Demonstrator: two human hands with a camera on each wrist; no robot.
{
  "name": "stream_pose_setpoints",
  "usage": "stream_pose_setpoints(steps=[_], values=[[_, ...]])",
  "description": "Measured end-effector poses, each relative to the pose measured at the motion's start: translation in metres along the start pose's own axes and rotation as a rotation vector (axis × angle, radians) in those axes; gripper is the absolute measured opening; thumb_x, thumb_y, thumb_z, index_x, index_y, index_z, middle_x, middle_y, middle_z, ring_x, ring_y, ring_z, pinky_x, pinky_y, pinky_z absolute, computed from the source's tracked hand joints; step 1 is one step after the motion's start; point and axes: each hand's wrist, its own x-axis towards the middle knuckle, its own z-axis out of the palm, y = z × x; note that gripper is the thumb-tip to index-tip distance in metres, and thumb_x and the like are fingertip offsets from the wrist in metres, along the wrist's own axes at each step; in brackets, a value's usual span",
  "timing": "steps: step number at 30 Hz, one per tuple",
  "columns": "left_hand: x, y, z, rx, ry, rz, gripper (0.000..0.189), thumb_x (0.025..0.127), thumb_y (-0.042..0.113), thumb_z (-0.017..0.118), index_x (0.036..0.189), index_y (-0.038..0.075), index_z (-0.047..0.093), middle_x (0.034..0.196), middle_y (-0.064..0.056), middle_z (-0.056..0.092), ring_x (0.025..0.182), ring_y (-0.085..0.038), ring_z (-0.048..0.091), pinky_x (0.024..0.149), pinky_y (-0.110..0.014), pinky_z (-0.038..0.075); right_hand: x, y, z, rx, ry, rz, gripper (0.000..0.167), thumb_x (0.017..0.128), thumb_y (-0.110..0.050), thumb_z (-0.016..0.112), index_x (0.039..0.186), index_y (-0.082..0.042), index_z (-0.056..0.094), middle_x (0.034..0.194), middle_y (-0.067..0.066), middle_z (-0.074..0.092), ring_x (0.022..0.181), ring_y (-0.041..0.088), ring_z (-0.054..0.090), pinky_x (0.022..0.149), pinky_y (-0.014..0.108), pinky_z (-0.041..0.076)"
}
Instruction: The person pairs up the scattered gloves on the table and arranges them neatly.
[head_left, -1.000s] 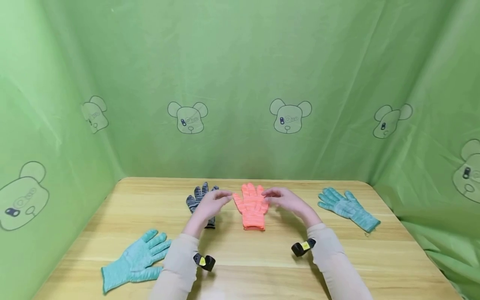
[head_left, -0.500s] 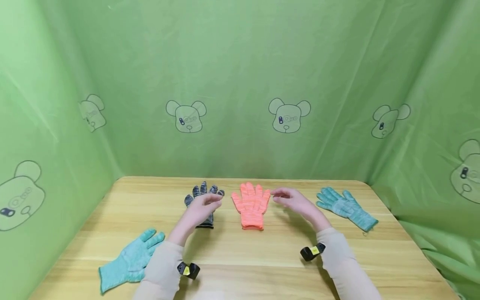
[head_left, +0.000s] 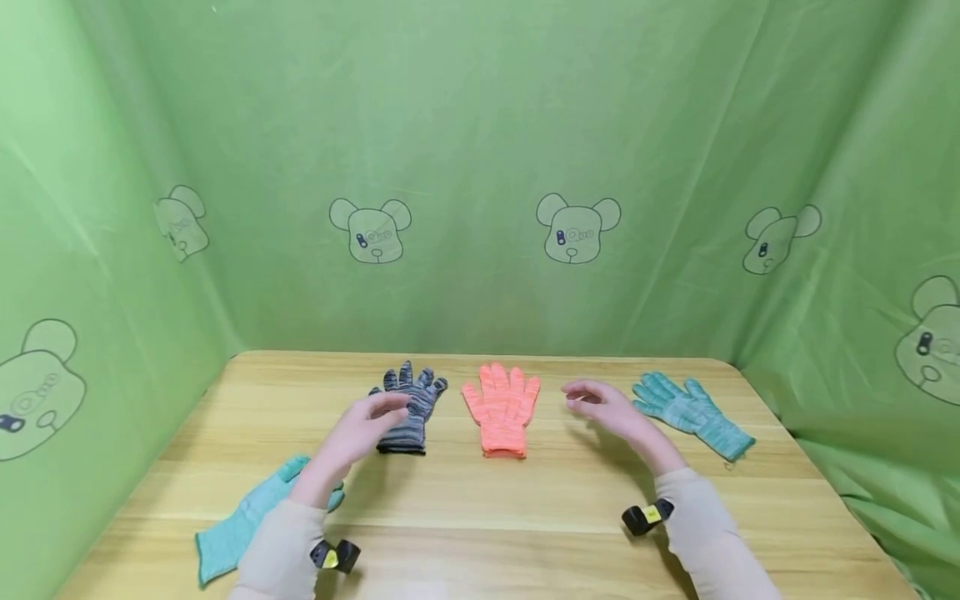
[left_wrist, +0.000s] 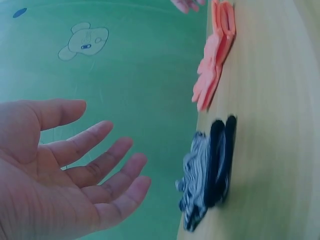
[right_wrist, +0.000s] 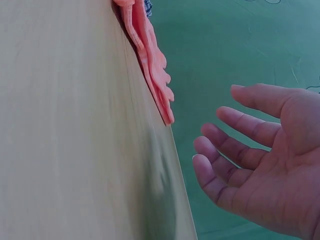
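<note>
Head view | left hand (head_left: 366,429) and right hand (head_left: 609,408) empty, fingers loose, have drawn apart | coral glove (head_left: 502,410) lies flat, lower centre, near striped glove (head_left: 422,403); handling it seems finished

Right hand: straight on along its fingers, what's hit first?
Likely the orange knit glove, going by the head view. The right hand looks raised above the wooden table, though, so it might pass over; exact height is unclear.
</note>
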Motion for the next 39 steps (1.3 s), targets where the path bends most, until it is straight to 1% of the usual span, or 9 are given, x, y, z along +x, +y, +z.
stream_pose_setpoints(steps=[6,14,19,23,28,31,33,36,39], values=[[-0.009,-0.009,-0.02,0.013,-0.018,0.007,0.042,0.099,0.023,0.054,0.137,0.004,0.053,0.141,-0.018,0.054,0.13,-0.035,0.051,0.112,-0.053,0.038,-0.006,0.006,-0.006,-0.008,0.009,-0.016,0.047,0.096,-0.027,0.06,0.135,0.0,0.052,0.128,0.026,0.057,0.11,0.031,0.059,0.087,0.041,0.056],[-0.022,-0.019,-0.046,0.024,-0.029,0.02,0.044,0.101,0.027,0.052,0.138,0.003,0.051,0.141,-0.02,0.053,0.128,-0.036,0.052,0.105,-0.051,0.045,-0.013,0.009,-0.014,-0.009,0.02,-0.024,0.045,0.096,-0.021,0.06,0.134,0.003,0.051,0.126,0.026,0.058,0.109,0.035,0.059,0.084,0.041,0.056],[-0.029,-0.025,-0.058,0.026,-0.045,0.021,0.047,0.101,0.029,0.051,0.14,0.002,0.049,0.142,-0.02,0.052,0.129,-0.038,0.05,0.106,-0.054,0.044,-0.017,0.009,-0.016,0.011,0.016,-0.019,0.047,0.096,-0.022,0.061,0.135,0.003,0.05,0.127,0.027,0.057,0.109,0.034,0.059,0.083,0.04,0.057],[-0.035,-0.03,-0.067,-0.001,-0.066,0.023,0.05,0.101,0.031,0.051,0.141,0.001,0.046,0.143,-0.023,0.049,0.131,-0.039,0.048,0.107,-0.056,0.042,-0.02,0.009,-0.018,0.019,0.022,-0.013,0.048,0.095,-0.022,0.061,0.135,0.003,0.05,0.128,0.028,0.057,0.109,0.034,0.059,0.082,0.04,0.057],[-0.043,-0.04,-0.077,-0.008,-0.086,-0.001,0.054,0.1,0.033,0.052,0.143,0.0,0.043,0.144,-0.025,0.048,0.131,-0.04,0.048,0.108,-0.055,0.043,-0.024,0.013,-0.022,0.012,0.03,-0.032,0.048,0.095,-0.022,0.061,0.134,0.004,0.051,0.128,0.03,0.056,0.111,0.037,0.058,0.083,0.04,0.057],[-0.048,-0.046,-0.084,0.001,-0.095,0.004,0.054,0.1,0.032,0.052,0.143,0.0,0.043,0.145,-0.025,0.047,0.131,-0.041,0.048,0.107,-0.053,0.045,-0.027,0.016,-0.025,0.007,0.042,-0.046,0.047,0.095,-0.021,0.061,0.134,0.004,0.051,0.127,0.03,0.056,0.11,0.036,0.059,0.083,0.039,0.057],[-0.052,-0.05,-0.089,0.01,-0.106,0.01,0.053,0.1,0.032,0.052,0.143,0.001,0.044,0.144,-0.025,0.047,0.129,-0.037,0.05,0.105,-0.046,0.047,-0.029,0.016,-0.027,0.012,0.051,-0.047,0.047,0.096,-0.02,0.061,0.135,0.004,0.05,0.128,0.03,0.056,0.11,0.034,0.059,0.083,0.038,0.057],[-0.058,-0.057,-0.097,0.004,-0.146,0.002,0.053,0.1,0.031,0.053,0.143,0.001,0.043,0.145,-0.025,0.046,0.127,-0.018,0.054,0.102,-0.027,0.046,-0.034,0.018,-0.032,0.018,0.058,-0.039,0.049,0.096,-0.021,0.06,0.136,0.005,0.049,0.129,0.03,0.055,0.107,0.027,0.06,0.083,0.036,0.057],[-0.063,-0.064,-0.104,0.007,-0.192,0.005,0.054,0.1,0.029,0.052,0.144,0.0,0.041,0.145,-0.025,0.046,0.12,-0.001,0.054,0.097,-0.016,0.044,-0.038,0.02,-0.037,0.025,0.071,-0.039,0.049,0.096,-0.02,0.06,0.136,0.005,0.048,0.129,0.031,0.054,0.104,0.019,0.061,0.082,0.034,0.057]])
